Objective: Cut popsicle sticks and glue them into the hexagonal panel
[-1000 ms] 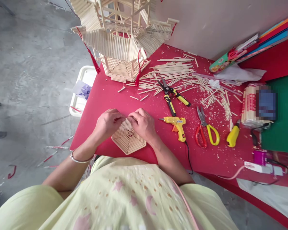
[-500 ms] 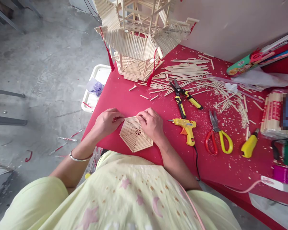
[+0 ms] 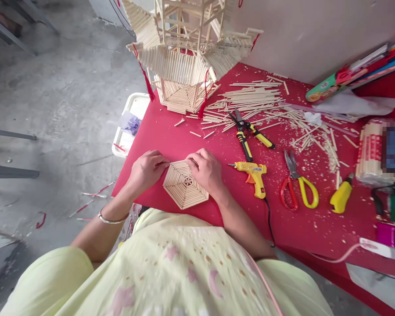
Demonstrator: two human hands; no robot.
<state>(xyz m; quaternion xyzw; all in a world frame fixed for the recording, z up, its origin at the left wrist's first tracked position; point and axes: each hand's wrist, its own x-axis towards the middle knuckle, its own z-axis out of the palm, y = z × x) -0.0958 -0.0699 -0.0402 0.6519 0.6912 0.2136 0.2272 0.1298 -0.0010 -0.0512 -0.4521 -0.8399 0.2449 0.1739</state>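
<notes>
A hexagonal panel of thin wooden sticks (image 3: 186, 193) lies on the red tabletop close to my body, its sticks set in rings around a small star-like centre. My left hand (image 3: 149, 171) is closed in a pinch at the panel's upper left corner. Over the upper right edge, my right hand (image 3: 206, 169) pinches the panel's rim between thumb and fingers. Whether a loose stick sits between the fingers is too small to tell. Right of my right hand lies a yellow glue gun (image 3: 255, 175), its nozzle pointing left.
A stick-built pavilion model (image 3: 181, 66) with red tassels stands at the back. Loose sticks (image 3: 250, 98) are strewn beside it. Black-and-yellow cutters (image 3: 246, 131), red-and-yellow scissors (image 3: 296, 180) and a yellow-handled tool (image 3: 341, 196) lie to the right. A white tray (image 3: 127, 139) sits beyond the left edge.
The whole view has shifted slightly. Both hands keep their places at the panel, and nothing else has visibly moved.
</notes>
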